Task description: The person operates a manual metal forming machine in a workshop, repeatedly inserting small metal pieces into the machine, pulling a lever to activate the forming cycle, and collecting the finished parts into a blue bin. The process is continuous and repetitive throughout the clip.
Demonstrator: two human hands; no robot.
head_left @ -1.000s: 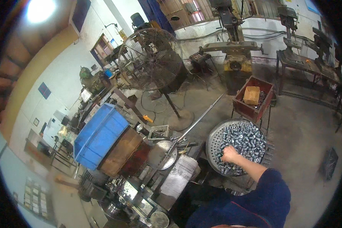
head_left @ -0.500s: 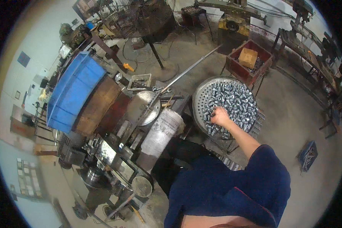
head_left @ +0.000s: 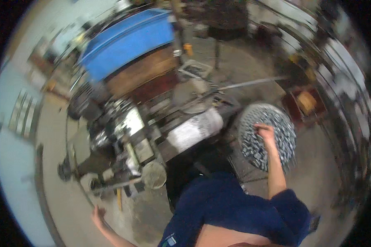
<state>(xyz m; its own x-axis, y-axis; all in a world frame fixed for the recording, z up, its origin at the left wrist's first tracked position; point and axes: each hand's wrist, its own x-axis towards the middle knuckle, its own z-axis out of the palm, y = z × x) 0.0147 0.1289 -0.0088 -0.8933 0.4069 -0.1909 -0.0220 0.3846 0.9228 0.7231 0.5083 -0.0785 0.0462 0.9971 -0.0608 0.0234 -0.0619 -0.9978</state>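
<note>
My right hand is over a pile of small shiny metal cylindrical parts on the left part of a round perforated metal tray. Its fingers are drawn together; a small dark thing seems to be at their tips, too blurred to name. At the lower left my left hand is raised in the air, smeared by motion, thumb and fingers apart and nothing visible in it. The nearest thing to it is a machine with a round disc at its near end.
A blue plastic bin rests on a wooden block behind the machine. In front of it lies a whitish cloth-wrapped roll. A long metal bar juts out to the right. Beyond the tray stands a red box with a carton inside.
The view has swung left, so everything sits farther right. My left hand has come into view at the lower left. My right hand has lifted a little from the metal parts.
</note>
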